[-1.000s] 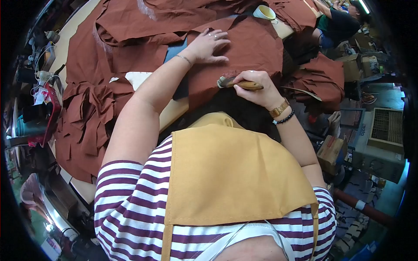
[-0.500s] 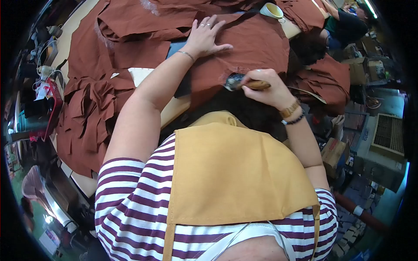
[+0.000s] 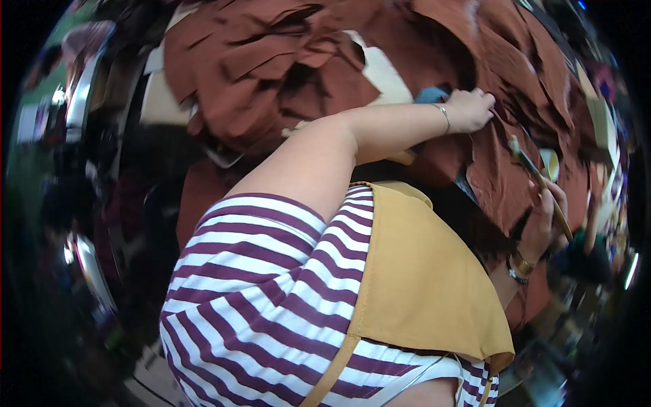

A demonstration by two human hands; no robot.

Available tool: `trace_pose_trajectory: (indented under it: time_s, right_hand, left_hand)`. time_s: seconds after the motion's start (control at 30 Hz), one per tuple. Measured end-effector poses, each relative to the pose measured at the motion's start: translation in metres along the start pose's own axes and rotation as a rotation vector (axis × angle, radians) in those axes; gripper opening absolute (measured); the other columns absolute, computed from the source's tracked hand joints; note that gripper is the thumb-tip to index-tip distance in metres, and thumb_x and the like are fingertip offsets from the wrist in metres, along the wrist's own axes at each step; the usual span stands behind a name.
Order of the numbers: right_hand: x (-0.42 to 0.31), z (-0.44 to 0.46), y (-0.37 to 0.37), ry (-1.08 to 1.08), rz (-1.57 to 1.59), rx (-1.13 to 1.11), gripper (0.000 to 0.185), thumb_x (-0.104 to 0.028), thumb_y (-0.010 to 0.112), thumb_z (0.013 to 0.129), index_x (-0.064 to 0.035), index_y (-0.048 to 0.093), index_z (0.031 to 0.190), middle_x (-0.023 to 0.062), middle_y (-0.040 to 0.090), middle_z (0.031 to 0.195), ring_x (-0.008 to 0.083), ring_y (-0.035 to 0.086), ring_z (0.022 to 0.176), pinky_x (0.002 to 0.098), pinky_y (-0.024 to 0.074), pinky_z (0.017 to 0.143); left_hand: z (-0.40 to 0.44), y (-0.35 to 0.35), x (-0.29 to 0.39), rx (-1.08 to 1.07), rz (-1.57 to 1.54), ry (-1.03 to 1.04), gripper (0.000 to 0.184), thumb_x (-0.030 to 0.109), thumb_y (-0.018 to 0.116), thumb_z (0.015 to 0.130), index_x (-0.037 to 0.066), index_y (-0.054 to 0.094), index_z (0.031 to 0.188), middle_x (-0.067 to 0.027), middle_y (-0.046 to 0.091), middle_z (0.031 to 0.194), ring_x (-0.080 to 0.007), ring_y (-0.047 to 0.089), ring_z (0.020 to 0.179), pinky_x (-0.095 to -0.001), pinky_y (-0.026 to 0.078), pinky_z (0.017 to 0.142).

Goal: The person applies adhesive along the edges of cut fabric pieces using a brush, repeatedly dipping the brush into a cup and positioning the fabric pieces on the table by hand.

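Observation:
Reddish-brown sheet material (image 3: 502, 186), leather or cloth, lies in front of me in overlapping layers. My left hand (image 3: 471, 110) is closed at a fold of it, fingers curled and fingertips partly hidden. A brush (image 3: 530, 166) with a long wooden handle is in my right hand (image 3: 542, 214), its pale bristle end pointing up and away from me, over the sheet. Just beyond the brush stands a pale cup (image 3: 549, 163), partly hidden. A blue patch (image 3: 431, 95) shows beside my left wrist.
A crumpled heap of the same brown material (image 3: 271, 74) lies to the left, with a cream-coloured piece (image 3: 383, 71) beside it. Another person's arm (image 3: 594, 210) shows at the far right. A beige board edge (image 3: 163, 98) shows at the left.
The view has swung to the left, so everything appears rotated. My left hand has gone from lying flat to curled on the sheet. The brush has lifted from the sheet's edge and now points away.

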State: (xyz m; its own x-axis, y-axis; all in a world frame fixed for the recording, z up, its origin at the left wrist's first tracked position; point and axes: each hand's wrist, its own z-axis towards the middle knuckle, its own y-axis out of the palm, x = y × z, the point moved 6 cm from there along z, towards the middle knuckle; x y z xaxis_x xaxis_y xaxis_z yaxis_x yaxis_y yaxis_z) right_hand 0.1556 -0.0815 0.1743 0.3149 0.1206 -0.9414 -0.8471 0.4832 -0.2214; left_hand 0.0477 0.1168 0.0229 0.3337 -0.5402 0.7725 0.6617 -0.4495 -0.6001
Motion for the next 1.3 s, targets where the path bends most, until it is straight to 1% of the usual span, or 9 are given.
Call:
trace_pose_trajectory:
  time_s: [0.2, 0.43, 0.47, 0.5, 0.6, 0.73, 0.9, 1.03, 1.3]
  right_hand:
    - [-0.013, 0.065, 0.032, -0.182, 0.098, -0.275, 0.027, -0.01, 0.051, 0.095, 0.0096, 0.056, 0.113, 0.0216, 0.064, 0.11, 0.0255, 0.065, 0.101, 0.0362, 0.0513, 0.094]
    - [-0.044, 0.092, 0.12, -0.264, 0.16, -0.46, 0.023, -0.005, 0.051, 0.096, 0.0092, 0.058, 0.113, 0.0204, 0.065, 0.111, 0.0283, 0.066, 0.102, 0.0347, 0.0539, 0.093]
    - [-0.049, 0.092, 0.127, -0.289, 0.138, -0.494, 0.023, -0.005, 0.051, 0.096, 0.0093, 0.058, 0.113, 0.0205, 0.065, 0.111, 0.0281, 0.066, 0.102, 0.0348, 0.0539, 0.093]
    - [-0.034, 0.101, 0.141, -0.305, 0.113, -0.535, 0.023, -0.005, 0.051, 0.096, 0.0094, 0.058, 0.112, 0.0205, 0.065, 0.111, 0.0279, 0.066, 0.103, 0.0348, 0.054, 0.093]
    - [-0.032, 0.096, 0.162, -0.306, 0.075, -0.591, 0.022, -0.005, 0.052, 0.096, 0.0093, 0.059, 0.112, 0.0208, 0.066, 0.111, 0.0263, 0.066, 0.102, 0.0345, 0.0541, 0.092]
    - [-0.028, 0.102, 0.17, -0.331, 0.088, -0.615, 0.022, -0.005, 0.054, 0.095, 0.0089, 0.06, 0.111, 0.0206, 0.066, 0.11, 0.0241, 0.066, 0.101, 0.0329, 0.0541, 0.091]
    - [-0.044, 0.085, 0.168, -0.407, -0.09, -0.573, 0.018, -0.003, 0.059, 0.092, 0.0063, 0.065, 0.107, 0.0141, 0.069, 0.102, 0.0172, 0.066, 0.093, 0.0264, 0.0519, 0.083]
    - [-0.046, 0.07, 0.152, -0.288, -0.021, -0.509, 0.017, 0.002, 0.063, 0.088, 0.0028, 0.066, 0.105, 0.0046, 0.069, 0.097, 0.0055, 0.059, 0.081, 0.0171, 0.0459, 0.071]
    - [-0.032, 0.048, 0.084, -0.198, -0.022, -0.31, 0.015, 0.0, 0.067, 0.087, 0.0022, 0.066, 0.101, 0.004, 0.068, 0.098, 0.0056, 0.058, 0.083, 0.0181, 0.0456, 0.074]
  left_hand:
    - [-0.066, -0.12, -0.019, 0.236, -0.216, -0.226, 0.031, 0.031, 0.049, 0.096, 0.002, 0.054, 0.107, -0.0244, 0.067, 0.095, -0.0437, 0.064, 0.092, -0.0495, 0.05, 0.081]
    - [-0.304, -0.362, -0.098, 0.47, -0.024, -0.542, 0.037, 0.03, 0.053, 0.098, 0.006, 0.059, 0.125, -0.0173, 0.06, 0.126, -0.0216, 0.055, 0.117, -0.0367, 0.045, 0.098]
    - [-0.358, -0.384, -0.073, 0.759, -0.124, -0.62, 0.03, 0.027, 0.051, 0.099, 0.002, 0.061, 0.113, -0.0069, 0.066, 0.101, -0.0191, 0.061, 0.096, -0.034, 0.05, 0.085]
    - [-0.381, -0.379, -0.038, 0.801, -0.57, -0.619, 0.028, 0.025, 0.053, 0.098, 0.0, 0.06, 0.108, -0.0041, 0.066, 0.091, -0.0186, 0.062, 0.088, -0.0327, 0.05, 0.083]
    - [-0.558, -0.406, -0.066, 1.034, -0.415, -0.89, 0.037, 0.028, 0.054, 0.099, 0.007, 0.054, 0.129, -0.0061, 0.061, 0.121, -0.0159, 0.054, 0.118, -0.0328, 0.046, 0.096]
    - [-0.691, -0.385, -0.025, 1.41, -0.255, -1.188, 0.036, 0.028, 0.054, 0.098, 0.002, 0.058, 0.122, -0.0087, 0.062, 0.118, -0.017, 0.058, 0.107, -0.0312, 0.046, 0.092]
    - [-0.837, -0.328, -0.02, 0.639, 0.517, -1.531, 0.055, 0.038, 0.057, 0.094, -0.006, 0.053, 0.127, -0.0241, 0.06, 0.123, -0.0367, 0.058, 0.114, -0.0388, 0.045, 0.097]
    - [-0.879, -0.303, -0.039, 0.616, 0.678, -2.051, 0.079, 0.054, 0.062, 0.086, 0.019, 0.031, 0.149, -0.0217, 0.024, 0.155, -0.0422, 0.028, 0.14, -0.0626, 0.026, 0.11]
    - [-0.445, -0.374, -0.082, 0.82, 0.819, -0.589, 0.039, 0.025, 0.067, 0.088, 0.004, 0.062, 0.12, -0.018, 0.058, 0.13, -0.0331, 0.058, 0.115, -0.039, 0.048, 0.094]
